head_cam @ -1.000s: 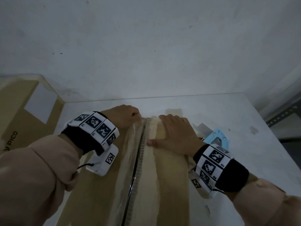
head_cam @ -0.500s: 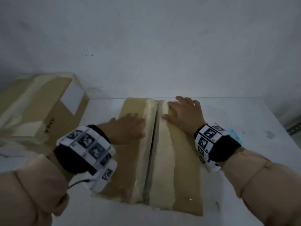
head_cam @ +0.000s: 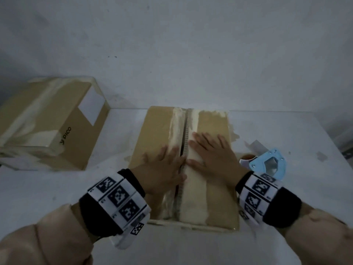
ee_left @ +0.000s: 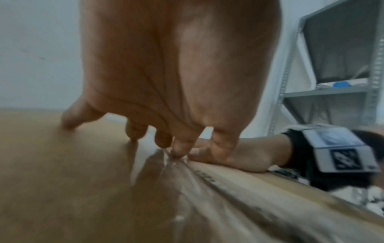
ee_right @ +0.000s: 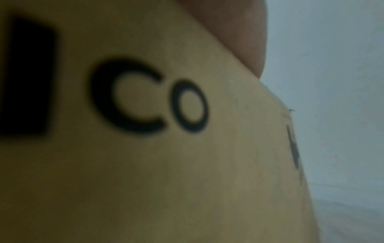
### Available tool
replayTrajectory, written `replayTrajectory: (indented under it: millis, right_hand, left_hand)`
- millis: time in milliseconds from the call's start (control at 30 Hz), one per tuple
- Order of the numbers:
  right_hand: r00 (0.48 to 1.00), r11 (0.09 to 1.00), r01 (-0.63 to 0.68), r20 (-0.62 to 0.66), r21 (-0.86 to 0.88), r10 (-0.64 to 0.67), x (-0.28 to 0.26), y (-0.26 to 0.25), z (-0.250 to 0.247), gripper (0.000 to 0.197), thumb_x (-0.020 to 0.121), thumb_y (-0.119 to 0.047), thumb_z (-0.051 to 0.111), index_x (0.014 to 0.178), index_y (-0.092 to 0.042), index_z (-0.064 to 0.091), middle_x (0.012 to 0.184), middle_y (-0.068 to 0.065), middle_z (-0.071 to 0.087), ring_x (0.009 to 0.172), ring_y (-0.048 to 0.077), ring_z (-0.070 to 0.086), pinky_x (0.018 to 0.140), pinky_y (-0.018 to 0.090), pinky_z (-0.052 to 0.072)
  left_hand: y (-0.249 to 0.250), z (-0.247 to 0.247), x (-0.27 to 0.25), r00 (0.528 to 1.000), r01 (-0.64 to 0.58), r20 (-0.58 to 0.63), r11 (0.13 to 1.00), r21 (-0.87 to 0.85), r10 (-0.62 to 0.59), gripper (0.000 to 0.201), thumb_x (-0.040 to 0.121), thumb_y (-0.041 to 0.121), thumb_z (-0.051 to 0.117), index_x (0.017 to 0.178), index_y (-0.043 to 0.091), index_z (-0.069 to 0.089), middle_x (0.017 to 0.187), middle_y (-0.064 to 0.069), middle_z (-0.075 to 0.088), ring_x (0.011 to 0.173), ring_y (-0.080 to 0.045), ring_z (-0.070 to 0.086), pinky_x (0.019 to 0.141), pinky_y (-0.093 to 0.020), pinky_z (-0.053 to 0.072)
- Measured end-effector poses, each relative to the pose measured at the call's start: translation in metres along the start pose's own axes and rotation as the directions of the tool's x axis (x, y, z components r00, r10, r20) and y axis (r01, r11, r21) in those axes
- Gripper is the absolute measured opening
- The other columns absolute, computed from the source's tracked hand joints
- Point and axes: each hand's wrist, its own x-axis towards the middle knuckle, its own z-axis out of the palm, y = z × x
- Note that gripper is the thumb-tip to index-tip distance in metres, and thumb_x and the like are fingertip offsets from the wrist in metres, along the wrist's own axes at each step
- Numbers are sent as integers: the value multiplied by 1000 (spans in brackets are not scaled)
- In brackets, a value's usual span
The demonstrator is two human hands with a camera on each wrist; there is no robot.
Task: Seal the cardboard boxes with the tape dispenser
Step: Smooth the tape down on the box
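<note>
A closed cardboard box lies in the middle of the white table, its centre seam running away from me between pale tape strips. My left hand presses flat on the left flap beside the seam, fingers straight. My right hand lies flat on the right flap, its thumb at the seam. In the left wrist view my left fingertips touch the glossy tape on the seam, next to the right hand. A blue tape dispenser sits on the table just right of the box. The right wrist view shows only the box's printed side.
A second taped cardboard box with a white label stands at the left rear. The white wall rises right behind the table. A grey metal shelf stands to the right. A tape scrap lies by the dispenser.
Both hands slid along the seam from the box's far end back toward me, staying flat on the flaps. The head view pulled back and now shows the whole box top.
</note>
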Motion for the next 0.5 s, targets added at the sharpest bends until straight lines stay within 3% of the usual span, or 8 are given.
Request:
replayTrajectory:
  millis: [67, 133, 200, 267, 333, 500]
  right_hand:
    - [999, 1000, 19, -26, -3, -20, 5, 5, 1, 87, 74, -69, -6, 146, -25, 19, 157, -4, 5, 144, 19, 6, 113, 49, 2]
    - [999, 1000, 10, -37, 3, -10, 10, 9, -3, 70, 87, -65, 7, 147, -28, 9, 157, -7, -6, 143, 15, -5, 115, 46, -5]
    - [1000, 1000, -5, -20, 14, 6, 14, 9, -7, 61, 94, -57, 17, 147, -29, 7, 157, -7, -8, 143, 14, -7, 115, 45, -6]
    - [1000, 1000, -19, -12, 21, 19, 18, 10, -7, 58, 95, -55, 17, 147, -31, 6, 157, -7, -9, 143, 15, -8, 115, 45, -7]
    - [1000, 999, -26, 5, 18, 26, 21, 10, -6, 58, 95, -56, 16, 147, -32, 6, 156, -7, -10, 143, 15, -9, 114, 47, -8]
    - [998, 997, -37, 52, 61, 34, 12, 9, -7, 65, 93, -59, 18, 147, -28, 1, 157, -2, -11, 143, 18, -12, 114, 48, -9]
  left_hand:
    - [7, 10, 2, 1000, -22, -7, 999, 26, 22, 68, 96, 52, 17, 146, 19, -15, 152, 8, -28, 142, -13, -22, 111, -62, 0]
    - [7, 23, 3, 998, -13, -60, 998, 58, 16, 72, 95, 54, 17, 145, 15, -17, 152, 5, -28, 140, -10, -24, 112, -60, -1]
    - [5, 35, -2, 995, -9, -99, 1000, 25, 12, 82, 88, 66, 11, 144, 15, -20, 150, 3, -32, 135, -8, -30, 113, -52, -8]
    - [10, 46, -9, 989, -41, -143, 999, -19, 38, 106, 64, 84, -9, 143, 15, -23, 141, 5, -38, 128, -7, -35, 114, -44, -13]
    - [15, 56, -11, 969, -44, -244, 998, -39, 34, 123, 42, 84, -27, 143, 15, -23, 139, 6, -38, 127, -7, -34, 114, -41, -13]
    - [17, 70, -5, 895, -12, -446, 997, -77, -23, 123, 45, 83, -29, 146, 15, -16, 156, 2, -18, 133, -5, -26, 113, -36, -13]
